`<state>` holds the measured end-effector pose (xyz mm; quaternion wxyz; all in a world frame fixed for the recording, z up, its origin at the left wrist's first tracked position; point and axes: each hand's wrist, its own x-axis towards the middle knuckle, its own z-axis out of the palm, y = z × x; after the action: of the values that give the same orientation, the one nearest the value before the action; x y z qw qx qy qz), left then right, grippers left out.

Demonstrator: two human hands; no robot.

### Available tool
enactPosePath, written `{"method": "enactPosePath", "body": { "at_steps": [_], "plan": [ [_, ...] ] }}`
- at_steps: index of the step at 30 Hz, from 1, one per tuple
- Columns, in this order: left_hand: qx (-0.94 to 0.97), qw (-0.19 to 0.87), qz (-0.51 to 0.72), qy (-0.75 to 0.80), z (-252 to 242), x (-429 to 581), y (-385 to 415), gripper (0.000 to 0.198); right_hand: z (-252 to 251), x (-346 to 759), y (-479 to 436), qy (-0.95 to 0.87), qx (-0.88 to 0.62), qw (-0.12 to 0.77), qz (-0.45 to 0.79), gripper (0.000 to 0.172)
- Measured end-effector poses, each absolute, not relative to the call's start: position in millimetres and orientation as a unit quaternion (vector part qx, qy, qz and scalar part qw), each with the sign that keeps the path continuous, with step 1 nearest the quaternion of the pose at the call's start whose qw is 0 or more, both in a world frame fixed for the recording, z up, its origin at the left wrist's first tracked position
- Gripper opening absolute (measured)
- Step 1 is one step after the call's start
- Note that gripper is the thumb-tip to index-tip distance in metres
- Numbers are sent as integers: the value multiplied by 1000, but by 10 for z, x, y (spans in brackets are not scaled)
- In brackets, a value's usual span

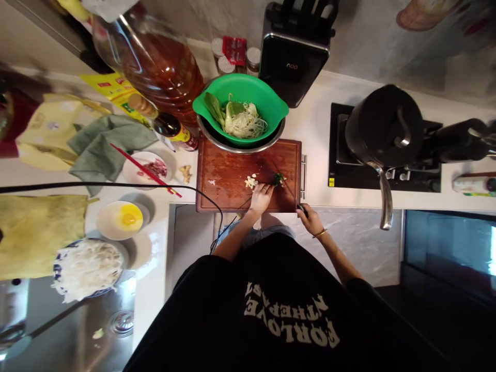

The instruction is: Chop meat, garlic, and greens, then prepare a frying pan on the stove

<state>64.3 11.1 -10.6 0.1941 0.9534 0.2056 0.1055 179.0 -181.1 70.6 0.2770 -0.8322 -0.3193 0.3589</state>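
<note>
On the wooden cutting board (228, 170), my left hand (262, 197) rests with its fingers bent and close together. What lies under the fingertips I cannot make out. A small heap of chopped garlic (251, 181) is just beyond those fingers, and chopped greens (279, 179) lie to their right. My right hand (312, 221) is closed round the handle of a kitchen knife (289, 189) at the board's front right corner. The blade slants forward and left across the board, beside the greens. Its edge is thin and hard to see.
A green colander (279, 106) of vegetables sits in a metal bowl on the board's far edge. Left are a plate of chopped meat (133, 174) with red chopsticks (132, 163), ginger (186, 173), and an egg bowl (110, 219). A black cable (96, 184) crosses there; a pot (382, 124) stands right.
</note>
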Motion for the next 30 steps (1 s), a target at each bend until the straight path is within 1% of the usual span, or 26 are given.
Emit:
{"method": "enactPosePath", "body": {
  "at_steps": [5, 8, 17, 20, 23, 28, 30],
  "plan": [
    [951, 211, 117, 195, -119, 621, 140, 27, 700, 1707, -1757, -309, -870, 218, 317, 44],
    [951, 216, 120, 187, -127, 624, 147, 24, 668, 1652, -1752, -316, -876, 181, 316, 46],
    [950, 229, 108, 180, -110, 629, 154, 23, 584, 1641, -1720, -311, -891, 87, 320, 45],
    [950, 238, 101, 177, -114, 631, 155, 23, 499, 1683, -1638, -284, -902, 67, 317, 50],
    [951, 235, 104, 173, -116, 634, 146, 25, 426, 1673, -1563, -255, -919, 67, 293, 57],
    [953, 215, 101, 185, -80, 622, 101, 25, 442, 1585, -1526, -237, -918, 128, 291, 73],
    [951, 221, 96, 195, -73, 608, 88, 27, 488, 1591, -1543, -233, -918, 141, 288, 75]
  ]
}}
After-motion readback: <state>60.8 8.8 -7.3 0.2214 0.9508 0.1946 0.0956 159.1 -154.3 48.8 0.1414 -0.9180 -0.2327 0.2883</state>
